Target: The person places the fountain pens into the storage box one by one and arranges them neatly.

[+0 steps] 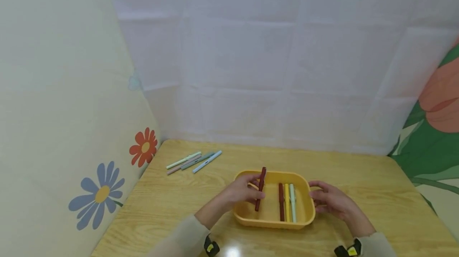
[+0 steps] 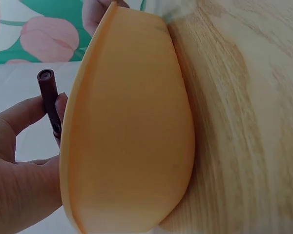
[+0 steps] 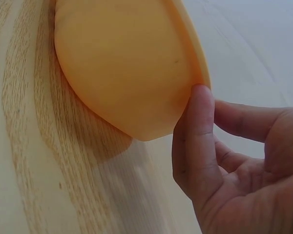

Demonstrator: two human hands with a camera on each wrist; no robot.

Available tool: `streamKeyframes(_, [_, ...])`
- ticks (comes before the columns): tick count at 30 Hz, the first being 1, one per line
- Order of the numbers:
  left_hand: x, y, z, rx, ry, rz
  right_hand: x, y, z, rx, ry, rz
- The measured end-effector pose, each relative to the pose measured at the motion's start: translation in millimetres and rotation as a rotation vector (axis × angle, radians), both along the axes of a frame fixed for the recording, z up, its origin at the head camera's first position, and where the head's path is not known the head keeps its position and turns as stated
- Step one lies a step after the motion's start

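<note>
My left hand (image 1: 245, 189) pinches a dark red pen (image 1: 262, 183) between thumb and fingers, over the left part of a yellow tray (image 1: 274, 225). The pen is tilted, its upper end leaning toward the back. In the left wrist view, one end of the dark red pen (image 2: 48, 90) shows beyond the tray wall (image 2: 127, 117). My right hand (image 1: 333, 201) holds the tray's right rim with its fingertips; the right wrist view shows the fingers (image 3: 201, 112) against that rim. Inside the tray lie another dark red pen (image 1: 281, 201), a yellow pen (image 1: 287, 203) and a pale green pen (image 1: 293, 203), side by side.
Several pens lie loosely at the back left of the wooden table (image 1: 154, 205), among them a light blue pen (image 1: 208, 161) and a pale green one (image 1: 183, 160). A white cloth (image 1: 244, 69) hangs behind the table, and flower-printed cloth (image 1: 71, 129) borders its left side.
</note>
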State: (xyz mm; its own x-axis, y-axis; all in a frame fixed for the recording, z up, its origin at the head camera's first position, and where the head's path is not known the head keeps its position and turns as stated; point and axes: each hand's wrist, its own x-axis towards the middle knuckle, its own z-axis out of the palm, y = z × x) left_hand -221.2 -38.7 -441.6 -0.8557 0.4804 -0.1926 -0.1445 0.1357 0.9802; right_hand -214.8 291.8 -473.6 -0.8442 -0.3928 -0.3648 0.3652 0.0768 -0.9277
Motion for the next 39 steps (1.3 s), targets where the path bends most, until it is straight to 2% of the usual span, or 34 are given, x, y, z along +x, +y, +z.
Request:
streamKeyframes(6, [2.5,11.0,-3.7,0.016,-0.024,0.055,0.8,0.4,-1.0,-0.003,0.011,-0.002])
streamKeyframes(12, [6.7,22.7,-6.3,0.006,-0.018,0.103,1.1,-0.1,-0.1,-0.012,0.015,0.000])
streamKeyframes(23, [12.6,31.7,-7.9,-0.016,-0.102,0.054,0.5,0.3,-1.4,-0.013,0.015,0.002])
streamKeyframes(33, [13.0,36.6,-14.7,-0.074,-0.102,0.070,0.5,-0.4,-1.0,-0.006,0.023,0.001])
streamKeyframes(39, [12.2,41.3,-16.3,-0.112,-0.119,0.048,0.8,-1.1,-1.2,-0.006,0.029,0.006])
